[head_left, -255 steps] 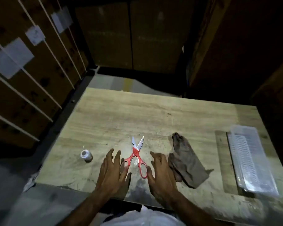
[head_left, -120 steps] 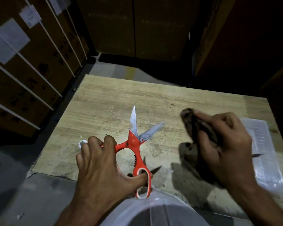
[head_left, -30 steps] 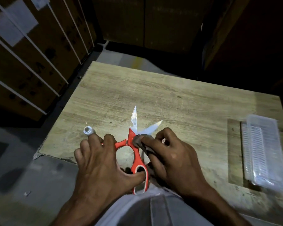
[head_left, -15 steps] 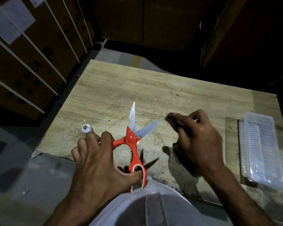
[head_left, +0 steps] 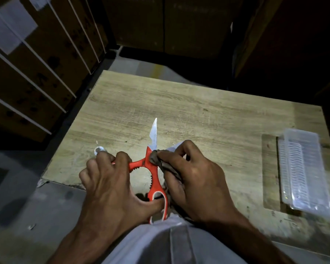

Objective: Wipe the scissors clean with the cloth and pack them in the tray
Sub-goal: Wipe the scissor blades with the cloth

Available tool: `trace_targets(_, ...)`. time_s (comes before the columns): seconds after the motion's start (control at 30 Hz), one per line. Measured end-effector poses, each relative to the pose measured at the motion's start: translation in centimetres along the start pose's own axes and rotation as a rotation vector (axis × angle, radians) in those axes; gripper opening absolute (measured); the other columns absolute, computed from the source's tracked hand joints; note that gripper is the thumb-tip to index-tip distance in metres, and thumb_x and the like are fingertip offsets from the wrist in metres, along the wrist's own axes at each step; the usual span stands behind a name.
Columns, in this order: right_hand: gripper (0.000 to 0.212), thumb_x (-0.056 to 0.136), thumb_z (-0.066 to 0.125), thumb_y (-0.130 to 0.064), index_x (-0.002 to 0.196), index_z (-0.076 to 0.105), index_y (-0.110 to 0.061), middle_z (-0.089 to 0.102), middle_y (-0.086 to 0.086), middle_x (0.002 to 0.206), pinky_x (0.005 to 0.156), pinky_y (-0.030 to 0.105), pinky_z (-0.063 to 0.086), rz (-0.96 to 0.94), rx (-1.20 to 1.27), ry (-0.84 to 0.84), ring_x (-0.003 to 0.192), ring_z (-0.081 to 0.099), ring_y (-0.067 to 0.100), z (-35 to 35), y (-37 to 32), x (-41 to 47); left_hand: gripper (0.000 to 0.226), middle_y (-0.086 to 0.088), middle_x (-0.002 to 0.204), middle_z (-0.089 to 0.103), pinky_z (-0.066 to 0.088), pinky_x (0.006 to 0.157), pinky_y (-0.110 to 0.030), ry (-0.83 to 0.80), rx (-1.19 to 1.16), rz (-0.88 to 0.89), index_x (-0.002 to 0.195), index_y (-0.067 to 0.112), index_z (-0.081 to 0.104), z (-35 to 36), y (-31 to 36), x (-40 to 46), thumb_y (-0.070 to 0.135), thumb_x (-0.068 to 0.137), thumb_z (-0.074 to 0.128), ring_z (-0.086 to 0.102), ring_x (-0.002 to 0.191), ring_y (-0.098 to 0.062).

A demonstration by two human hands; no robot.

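Note:
The red-handled scissors [head_left: 154,174] are held open above the table's near edge. My left hand [head_left: 111,189] grips their handles, thumb through the lower loop. One blade points up and away; the other blade is mostly hidden under my right hand [head_left: 194,180]. That hand is closed on the brown cloth [head_left: 156,161], pinching it against the scissors at the pivot and the base of the right blade. The clear plastic tray [head_left: 303,174] lies at the table's right side, well apart from both hands.
A small white bottle [head_left: 99,150] stands on the wooden table [head_left: 198,119] just beyond my left knuckles. Strapped cardboard boxes [head_left: 32,60] are stacked to the left, dark cabinets behind. The floor drops off past the table's left and near edges.
My right hand, which had pulled the cloth out past the right blade's tip half a second ago, has come back to the pivot. My left hand keeps the same hold.

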State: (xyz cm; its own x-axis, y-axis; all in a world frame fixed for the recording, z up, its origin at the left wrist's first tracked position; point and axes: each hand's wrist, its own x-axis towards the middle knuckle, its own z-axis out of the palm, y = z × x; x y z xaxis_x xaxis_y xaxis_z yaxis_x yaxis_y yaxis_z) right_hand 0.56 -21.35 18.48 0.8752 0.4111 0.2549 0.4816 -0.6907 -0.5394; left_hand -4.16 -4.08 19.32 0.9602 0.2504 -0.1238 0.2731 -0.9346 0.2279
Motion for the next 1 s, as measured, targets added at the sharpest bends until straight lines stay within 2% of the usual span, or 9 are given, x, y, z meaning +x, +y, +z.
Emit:
trace_targets(0.07, 0.034, 0.089, 0.062, -0.032, 0.122, 0.07, -0.036, 0.057, -0.01, 0.101, 0.05, 0.024, 0.043, 0.002, -0.022, -0.019, 0.066, 0.06, 0.011, -0.1, -0.2, 0.4, 0.08, -0.001, 0.102, 0.034, 0.038, 0.092, -0.048, 0.003, -0.005, -0.009, 0.095, 0.028, 0.043, 0.1, -0.2, 0.1, 0.08, 0.038, 0.063, 0.035, 0.101, -0.025)
trace_targets(0.13, 0.034, 0.089, 0.058, -0.035, 0.121, 0.07, -0.036, 0.057, -0.01, 0.101, 0.051, 0.023, 0.039, 0.021, -0.061, -0.044, 0.067, 0.06, 0.01, 0.0, -0.3, 0.6, 0.08, -0.002, 0.102, 0.034, 0.038, 0.091, -0.048, 0.017, 0.003, -0.009, 0.095, 0.027, 0.044, 0.2, -0.2, 0.0, 0.08, 0.038, 0.064, 0.036, 0.101, -0.026)
trace_targets(0.33, 0.033, 0.087, 0.071, -0.029, 0.119, 0.069, -0.036, 0.058, -0.008, 0.101, 0.049, 0.023, 0.038, 0.012, -0.13, -0.033, 0.071, 0.064, 0.012, 0.2, 0.0, 0.3, 0.081, -0.001, 0.101, 0.034, 0.035, 0.089, -0.044, 0.038, 0.004, -0.011, 0.096, 0.026, 0.046, 0.4, -0.1, -0.3, 0.08, 0.038, 0.064, 0.034, 0.097, -0.024)
trace_targets(0.53, 0.037, 0.085, 0.075, -0.027, 0.12, 0.07, -0.035, 0.058, -0.003, 0.097, 0.053, 0.021, 0.031, 0.081, -0.227, 0.064, 0.064, 0.061, 0.019, -0.3, 2.1, 0.4, 0.083, -0.001, 0.1, 0.033, 0.034, 0.087, -0.043, 0.016, 0.013, -0.012, 0.095, 0.026, 0.047, 0.6, -0.2, -0.4, 0.082, 0.036, 0.061, 0.034, 0.096, -0.024)
trace_targets(0.63, 0.031, 0.089, 0.069, -0.029, 0.119, 0.07, -0.038, 0.055, -0.003, 0.097, 0.051, 0.02, 0.026, 0.204, -0.244, 0.103, 0.061, 0.056, 0.021, -0.7, 5.2, 0.8, 0.085, 0.0, 0.097, 0.032, 0.031, 0.085, -0.04, 0.015, -0.007, -0.032, 0.093, 0.025, 0.042, 0.7, -0.3, -0.4, 0.082, 0.034, 0.064, 0.03, 0.092, -0.021)
trace_targets(0.7, 0.028, 0.093, 0.062, -0.032, 0.119, 0.072, -0.038, 0.053, -0.005, 0.095, 0.051, 0.021, 0.027, 0.322, -0.184, 0.177, 0.068, 0.055, 0.018, -1.8, 7.5, 1.0, 0.086, 0.0, 0.097, 0.031, 0.03, 0.084, -0.039, 0.026, -0.005, -0.043, 0.092, 0.025, 0.038, 0.7, -0.3, -0.3, 0.083, 0.034, 0.065, 0.028, 0.092, -0.019)
trace_targets(0.77, 0.028, 0.094, 0.062, -0.028, 0.12, 0.074, -0.03, 0.053, -0.004, 0.094, 0.059, 0.015, 0.034, 0.365, -0.086, 0.284, 0.077, 0.054, 0.013, -3.4, 8.6, 0.9, 0.085, 0.0, 0.097, 0.031, 0.029, 0.083, -0.038, 0.026, -0.003, -0.04, 0.092, 0.026, 0.037, 0.6, -0.1, -0.1, 0.082, 0.035, 0.065, 0.027, 0.092, -0.019)
trace_targets(0.87, 0.029, 0.093, 0.066, -0.014, 0.12, 0.075, -0.02, 0.054, 0.0, 0.092, 0.07, 0.012, 0.039, 0.234, 0.033, 0.37, 0.08, 0.054, 0.012, -4.9, 6.8, 0.4, 0.084, 0.0, 0.097, 0.032, 0.029, 0.082, -0.038, 0.038, -0.02, -0.034, 0.091, 0.026, 0.038, 0.6, 0.1, 0.3, 0.081, 0.034, 0.067, 0.028, 0.092, -0.019)
trace_targets(1.0, 0.044, 0.083, 0.066, -0.014, 0.125, 0.074, -0.026, 0.057, -0.001, 0.096, 0.055, 0.029, 0.047, -0.049, 0.017, 0.218, 0.068, 0.054, 0.014, -3.0, 2.5, -0.7, 0.084, 0.004, 0.096, 0.029, 0.03, 0.084, -0.035, 0.015, -0.067, 0.009, 0.094, 0.028, 0.038, -0.1, 1.7, 1.1, 0.082, 0.034, 0.063, 0.028, 0.094, -0.018)
